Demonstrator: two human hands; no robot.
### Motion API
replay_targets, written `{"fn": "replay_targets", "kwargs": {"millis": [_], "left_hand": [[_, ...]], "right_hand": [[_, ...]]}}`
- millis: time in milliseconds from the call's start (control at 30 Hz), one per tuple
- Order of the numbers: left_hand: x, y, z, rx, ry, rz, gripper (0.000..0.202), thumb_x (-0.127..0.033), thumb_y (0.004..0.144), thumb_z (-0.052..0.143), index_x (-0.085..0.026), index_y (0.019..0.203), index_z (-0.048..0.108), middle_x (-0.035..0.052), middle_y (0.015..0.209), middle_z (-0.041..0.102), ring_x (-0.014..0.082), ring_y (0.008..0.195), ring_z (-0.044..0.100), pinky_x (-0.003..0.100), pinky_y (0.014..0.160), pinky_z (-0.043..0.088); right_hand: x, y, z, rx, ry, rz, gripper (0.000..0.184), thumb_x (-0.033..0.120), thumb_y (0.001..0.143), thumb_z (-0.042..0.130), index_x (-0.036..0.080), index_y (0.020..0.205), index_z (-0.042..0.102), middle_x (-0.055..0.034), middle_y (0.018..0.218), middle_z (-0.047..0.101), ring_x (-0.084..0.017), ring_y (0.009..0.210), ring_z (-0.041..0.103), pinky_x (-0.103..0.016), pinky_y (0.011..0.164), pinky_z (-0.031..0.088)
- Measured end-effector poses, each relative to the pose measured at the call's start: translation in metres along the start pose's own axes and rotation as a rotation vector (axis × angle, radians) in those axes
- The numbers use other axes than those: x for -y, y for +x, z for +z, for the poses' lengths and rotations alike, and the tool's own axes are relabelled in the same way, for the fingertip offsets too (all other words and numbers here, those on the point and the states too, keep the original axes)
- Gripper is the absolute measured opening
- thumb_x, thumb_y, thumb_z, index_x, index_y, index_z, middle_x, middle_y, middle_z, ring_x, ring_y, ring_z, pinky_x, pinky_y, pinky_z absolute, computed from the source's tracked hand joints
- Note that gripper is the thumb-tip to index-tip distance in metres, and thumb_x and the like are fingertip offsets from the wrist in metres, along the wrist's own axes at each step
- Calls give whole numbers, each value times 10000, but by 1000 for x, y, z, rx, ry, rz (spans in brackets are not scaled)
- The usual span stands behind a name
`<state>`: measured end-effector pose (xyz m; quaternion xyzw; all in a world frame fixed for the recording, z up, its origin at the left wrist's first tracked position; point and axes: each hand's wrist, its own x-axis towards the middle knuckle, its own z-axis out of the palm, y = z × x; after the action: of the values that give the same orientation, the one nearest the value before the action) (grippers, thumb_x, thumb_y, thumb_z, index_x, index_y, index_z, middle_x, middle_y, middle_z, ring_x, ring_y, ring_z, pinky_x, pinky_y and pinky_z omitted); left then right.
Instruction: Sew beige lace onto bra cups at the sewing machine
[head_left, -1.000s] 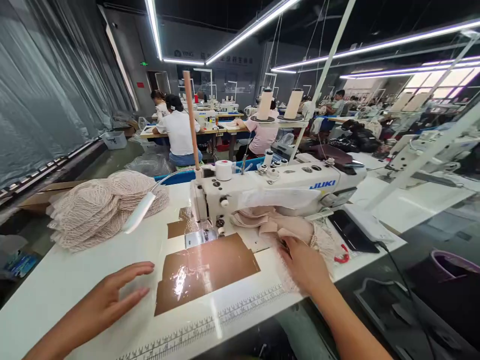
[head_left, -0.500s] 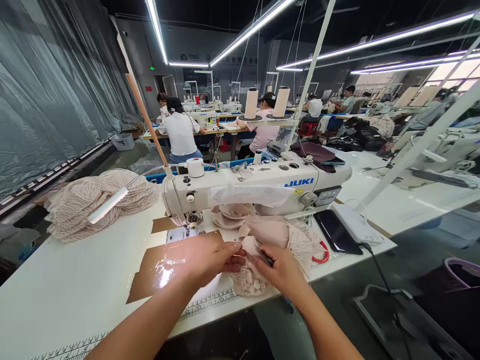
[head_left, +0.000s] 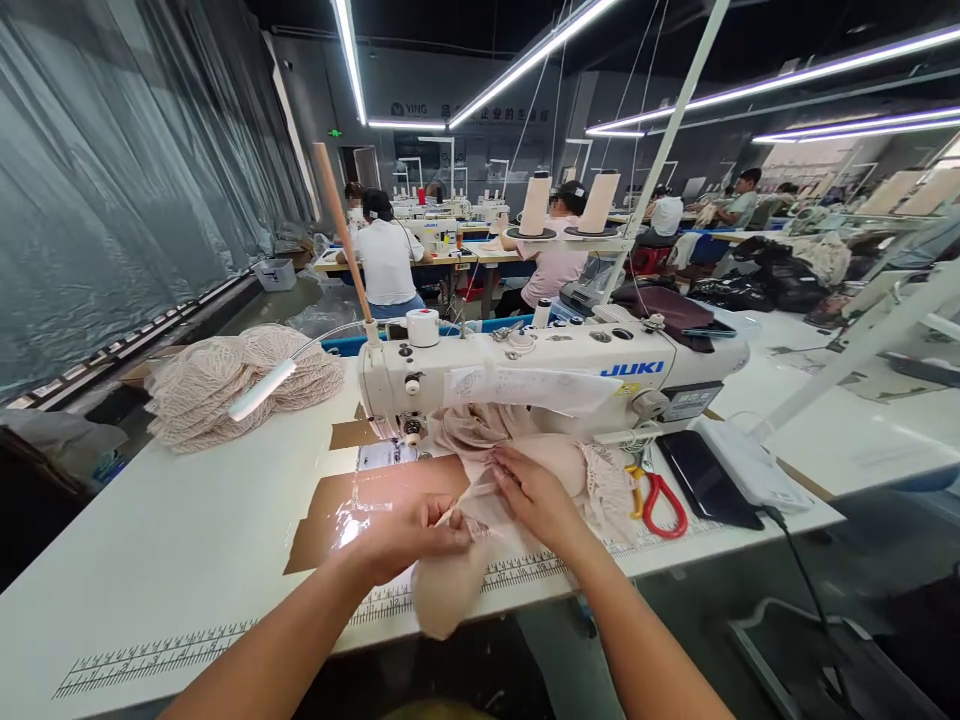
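Stacks of pale beige, net-patterned fabric (head_left: 217,390) lie left of the white metal sewing machine (head_left: 562,355), well apart from both hands. A slim white lamp (head_left: 262,390) reaches out from the machine's left end. In front of that end lies a glossy brown sheet (head_left: 322,520); so smooth a surface should let thin cloth slide without catching.

The left hand (head_left: 420,535) is over the sheet's right part, in front of the machine, thumb and fingertips pinching an edge of the soft beige cloth (head_left: 486,510). The cloth lies in front of the machine, between both hands. A light pinch close to the edge probably serves best, as a hard pull could distort such thin material.

The right hand (head_left: 532,495), before the machine's middle, has its fingers bent over the cloth; whether it pinches or merely presses, I cannot tell. Steadying with it while the left teases out folds seems sensible, clear of the bunched beige fabric (head_left: 559,460) under the machine's arm.

Before the machine's right part lie red and yellow looped handles (head_left: 655,484), seemingly scissors, best kept untangled from loose edges
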<state>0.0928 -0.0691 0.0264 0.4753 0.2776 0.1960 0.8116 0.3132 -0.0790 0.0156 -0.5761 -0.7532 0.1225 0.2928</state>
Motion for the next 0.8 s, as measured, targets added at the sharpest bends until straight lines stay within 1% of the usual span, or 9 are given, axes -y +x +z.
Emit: {"fn": "replay_targets", "kwargs": {"millis": [133, 233, 333, 433, 467, 533, 633, 733, 800], "left_hand": [[11, -47, -16, 61, -67, 20, 308, -400, 809, 661, -108, 711, 644, 89, 757, 648, 186, 727, 611, 308, 716, 476], [17, -90, -33, 18, -231, 134, 302, -390, 813, 640, -135, 651, 639, 95, 705, 672, 235, 745, 648, 395, 795, 493], [11, -133, -53, -227, -288, 306, 253, -399, 810, 627, -173, 716, 694, 85, 853, 708, 244, 806, 667, 395, 791, 523], [0, -166, -76, -571, -195, 494, 298, -462, 820, 605, -230, 970, 717, 64, 1198, 647, 275, 1086, 604, 402, 933, 488], [-3, -173, -83, -669, -105, 503, 349, -477, 817, 611, -227, 1042, 701, 68, 1276, 605, 287, 1162, 558, 398, 975, 460], [-5, -183, -95, -786, 101, 411, 438, -491, 788, 653, -188, 1104, 680, 104, 1309, 580, 317, 1215, 510, 409, 1009, 421], [2, -184, -105, -739, 256, 255, 461, -484, 728, 723, -145, 1040, 702, 144, 1278, 594, 348, 1210, 501, 426, 986, 413], [12, -177, -105, -575, 272, 275, 450, -458, 700, 753, -140, 1017, 710, 136, 1346, 535, 324, 1213, 497, 376, 952, 426], [16, -173, -101, -486, 255, 262, 547, -438, 692, 764, -164, 1153, 654, 115, 1277, 586, 283, 1137, 553, 343, 917, 440]], "right_hand": [[1, 12, 11, 36, -184, 114, 399, 237, 924, 366, 95, 1203, 613, -178, 1287, 593, -262, 1175, 567, -371, 959, 453], [-2, 16, 16, 52, -314, 209, 378, 225, 905, 387, 90, 1159, 634, -216, 1277, 587, -299, 1056, 633, -398, 851, 495], [-3, 18, 15, 44, -411, 259, 383, 246, 915, 359, 87, 1116, 643, -232, 1238, 603, -297, 895, 678, -398, 728, 511], [1, 15, 12, 23, -462, 242, 407, 247, 922, 320, 96, 1151, 620, -220, 1184, 634, -290, 837, 678, -395, 683, 506], [4, 13, 12, 13, -479, 232, 428, 262, 925, 304, 87, 1171, 607, -226, 1161, 643, -307, 823, 675, -412, 663, 504], [14, 7, 14, -35, -518, 243, 469, 328, 931, 285, 89, 1162, 616, -228, 1027, 686, -338, 760, 667, -441, 612, 500], [41, 0, 24, 17, -266, 125, 495, 473, 920, 336, 161, 1181, 619, -179, 1048, 690, -336, 865, 660, -435, 693, 519], [80, -3, 43, 288, 160, -12, 501, 509, 949, 299, 226, 1225, 607, -89, 953, 698, -250, 896, 646, -366, 789, 514], [107, 0, 57, 464, 353, -50, 507, 508, 958, 303, 217, 1226, 621, -50, 805, 670, -208, 801, 633, -336, 772, 510]]}}
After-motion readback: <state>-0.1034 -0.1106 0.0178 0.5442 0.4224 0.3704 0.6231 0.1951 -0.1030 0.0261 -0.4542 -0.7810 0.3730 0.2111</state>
